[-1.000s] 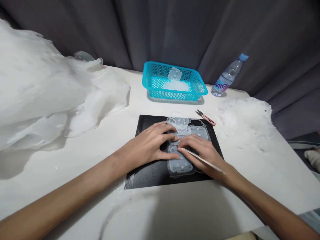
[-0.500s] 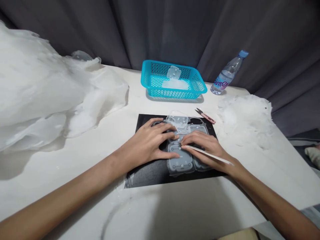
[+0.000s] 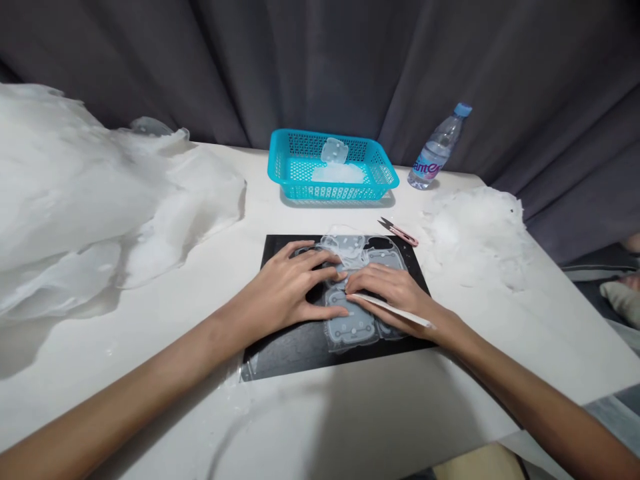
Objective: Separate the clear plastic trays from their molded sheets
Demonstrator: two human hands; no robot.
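Note:
A translucent sheet of rounded, frosted plastic shapes lies on a black mat in the middle of the table. Across its left part rests my left hand, fingers spread and fingertips on the plastic. My right hand is closed round a slim white stick-like tool, whose rear end points toward my wrist. The tip of the tool is hidden by my fingers, close to the left fingertips. Loose clear trimmings sit at the far edge of the sheet.
Behind the mat stands a turquoise basket with pale plastic pieces in it. Pink-handled thread snips lie at the mat's far right corner. A water bottle stands at the back. White filmy heaps lie left and right.
The whole view has shifted, so everything sits slightly further left in the picture. Both hands keep nearly the same place on the sheet, with the white tool still held.

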